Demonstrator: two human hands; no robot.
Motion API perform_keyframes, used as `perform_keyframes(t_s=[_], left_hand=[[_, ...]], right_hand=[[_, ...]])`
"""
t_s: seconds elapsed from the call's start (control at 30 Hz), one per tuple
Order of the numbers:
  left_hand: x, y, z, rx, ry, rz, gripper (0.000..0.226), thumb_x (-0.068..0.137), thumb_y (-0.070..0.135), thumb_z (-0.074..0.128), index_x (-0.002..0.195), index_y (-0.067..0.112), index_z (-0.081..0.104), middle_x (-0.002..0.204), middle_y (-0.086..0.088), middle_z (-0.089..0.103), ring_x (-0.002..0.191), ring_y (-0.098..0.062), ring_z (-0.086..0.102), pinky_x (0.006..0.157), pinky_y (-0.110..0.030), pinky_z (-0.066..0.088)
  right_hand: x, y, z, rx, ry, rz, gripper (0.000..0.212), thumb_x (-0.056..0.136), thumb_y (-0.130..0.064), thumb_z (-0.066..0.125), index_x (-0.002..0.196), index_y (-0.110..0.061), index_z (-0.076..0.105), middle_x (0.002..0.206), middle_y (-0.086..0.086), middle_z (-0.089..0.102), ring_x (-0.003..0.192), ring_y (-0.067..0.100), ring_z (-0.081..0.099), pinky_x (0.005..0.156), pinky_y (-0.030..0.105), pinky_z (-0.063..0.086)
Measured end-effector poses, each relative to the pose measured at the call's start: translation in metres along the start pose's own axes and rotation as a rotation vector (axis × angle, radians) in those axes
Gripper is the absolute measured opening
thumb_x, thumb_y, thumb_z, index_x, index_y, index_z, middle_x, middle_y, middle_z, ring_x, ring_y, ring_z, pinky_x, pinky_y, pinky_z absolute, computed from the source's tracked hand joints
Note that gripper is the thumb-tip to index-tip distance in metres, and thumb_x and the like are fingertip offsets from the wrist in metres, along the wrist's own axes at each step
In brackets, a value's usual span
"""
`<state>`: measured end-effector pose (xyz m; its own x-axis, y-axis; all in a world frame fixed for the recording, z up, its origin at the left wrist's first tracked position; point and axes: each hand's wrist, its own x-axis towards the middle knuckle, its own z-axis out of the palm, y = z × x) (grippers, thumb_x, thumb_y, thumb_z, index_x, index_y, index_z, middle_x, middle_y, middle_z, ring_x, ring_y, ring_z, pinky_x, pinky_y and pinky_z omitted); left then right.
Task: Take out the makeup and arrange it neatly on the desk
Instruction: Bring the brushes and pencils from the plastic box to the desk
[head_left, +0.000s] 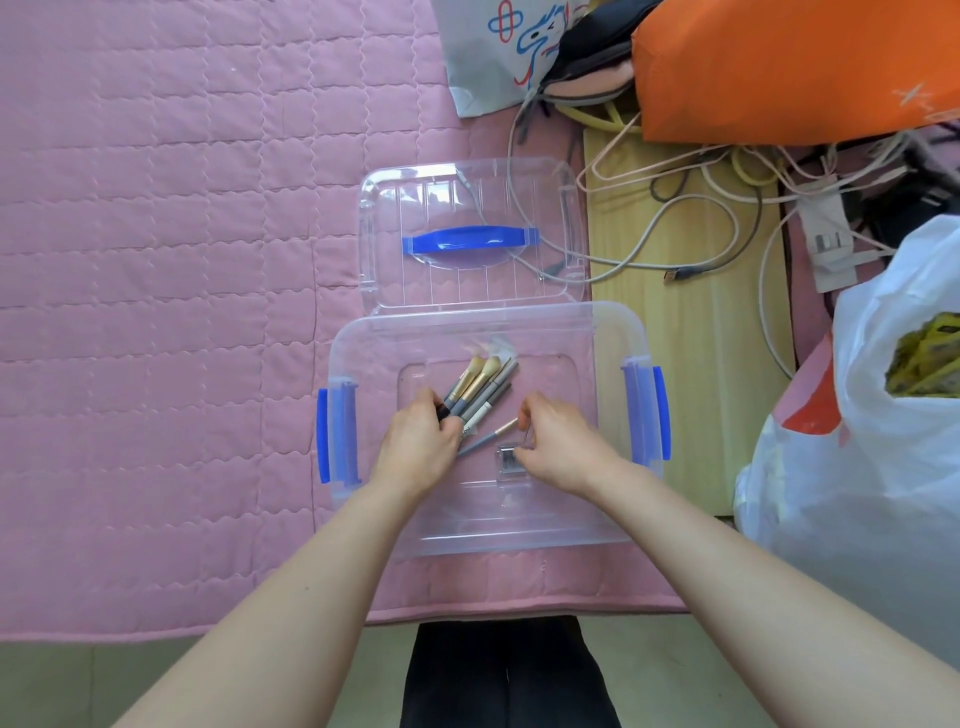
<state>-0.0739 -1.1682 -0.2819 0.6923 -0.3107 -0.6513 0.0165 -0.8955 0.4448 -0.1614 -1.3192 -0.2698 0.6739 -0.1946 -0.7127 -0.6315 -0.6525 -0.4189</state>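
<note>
Seen from the head camera, a person reaches both hands into a clear plastic storage box with blue side latches, set on a pink quilted bed cover. The left hand has its fingers curled round a bundle of makeup brushes, grey-handled with tan bristles, lying at the middle of the box floor and fanning away from the person. The right hand pinches the tip of a thin brush lying apart from the bundle, just above a small clear case with something dark inside. Printing on one brush handle is too small to read. The box's lid, with a blue handle, lies flat just beyond the box. To the right, cables sprawl over a wooden board, beside a white plastic bag and an orange bag.
</note>
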Motion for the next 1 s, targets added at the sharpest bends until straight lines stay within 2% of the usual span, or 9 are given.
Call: perform_keyframes(t_s=[0.07, 0.13, 0.3, 0.53, 0.77, 0.87, 1.0], left_hand=[[0.000, 0.000, 0.003, 0.052, -0.064, 0.015, 0.011, 0.086, 0.022, 0.051, 0.092, 0.014, 0.045, 0.089, -0.012, 0.060, 0.081, -0.036, 0.056, 0.066, -0.039, 0.048], [0.003, 0.001, 0.005, 0.082, -0.055, 0.037, 0.009, 0.086, 0.020, 0.052, 0.088, 0.019, 0.044, 0.089, -0.012, 0.062, 0.081, -0.035, 0.055, 0.066, -0.038, 0.047], [0.009, 0.008, 0.010, 0.142, 0.049, 0.051, 0.006, 0.086, 0.018, 0.052, 0.091, 0.015, 0.052, 0.089, -0.012, 0.064, 0.083, -0.036, 0.057, 0.067, -0.039, 0.048], [0.012, 0.013, 0.014, 0.146, 0.130, 0.040, 0.011, 0.085, 0.023, 0.060, 0.087, 0.016, 0.052, 0.093, -0.004, 0.063, 0.085, -0.030, 0.058, 0.067, -0.038, 0.049], [0.013, 0.007, 0.014, 0.080, 0.227, -0.044, 0.006, 0.091, 0.016, 0.049, 0.094, 0.011, 0.050, 0.097, -0.012, 0.060, 0.082, -0.034, 0.055, 0.071, -0.043, 0.048], [0.014, 0.003, 0.012, 0.096, 0.215, -0.066, 0.003, 0.091, 0.012, 0.046, 0.092, 0.011, 0.049, 0.095, -0.013, 0.059, 0.077, -0.032, 0.051, 0.068, -0.040, 0.045], [0.017, 0.001, 0.014, 0.150, 0.160, -0.027, 0.006, 0.091, 0.012, 0.046, 0.093, 0.008, 0.050, 0.098, -0.015, 0.058, 0.081, -0.034, 0.053, 0.068, -0.040, 0.043]], right_hand=[[0.002, 0.000, 0.006, -0.080, -0.035, -0.032, 0.026, 0.082, -0.018, 0.060, 0.106, -0.012, 0.050, 0.105, 0.013, 0.055, 0.102, 0.034, 0.051, 0.082, 0.038, 0.045], [0.003, -0.001, 0.010, -0.164, -0.037, -0.061, 0.029, 0.085, -0.019, 0.060, 0.112, -0.013, 0.051, 0.111, 0.013, 0.052, 0.107, 0.034, 0.048, 0.086, 0.039, 0.046], [0.004, -0.006, 0.016, -0.330, -0.039, -0.145, 0.034, 0.086, -0.017, 0.062, 0.117, -0.012, 0.048, 0.114, 0.011, 0.047, 0.110, 0.031, 0.046, 0.072, 0.035, 0.041], [0.008, -0.011, 0.020, -0.543, -0.025, -0.229, 0.043, 0.083, -0.008, 0.062, 0.121, -0.010, 0.044, 0.117, 0.011, 0.051, 0.118, 0.030, 0.042, 0.063, 0.035, 0.036], [0.011, -0.014, 0.021, -0.548, -0.065, -0.218, 0.040, 0.084, -0.007, 0.060, 0.120, -0.006, 0.044, 0.120, 0.013, 0.048, 0.118, 0.033, 0.041, 0.067, 0.038, 0.039], [0.010, -0.015, 0.021, -0.498, -0.055, -0.225, 0.037, 0.085, -0.002, 0.054, 0.120, -0.007, 0.043, 0.119, 0.013, 0.045, 0.118, 0.033, 0.039, 0.067, 0.039, 0.039], [0.012, -0.017, 0.016, -0.460, -0.095, -0.237, 0.037, 0.084, 0.001, 0.052, 0.118, -0.012, 0.043, 0.113, 0.016, 0.053, 0.110, 0.032, 0.047, 0.066, 0.036, 0.036]])
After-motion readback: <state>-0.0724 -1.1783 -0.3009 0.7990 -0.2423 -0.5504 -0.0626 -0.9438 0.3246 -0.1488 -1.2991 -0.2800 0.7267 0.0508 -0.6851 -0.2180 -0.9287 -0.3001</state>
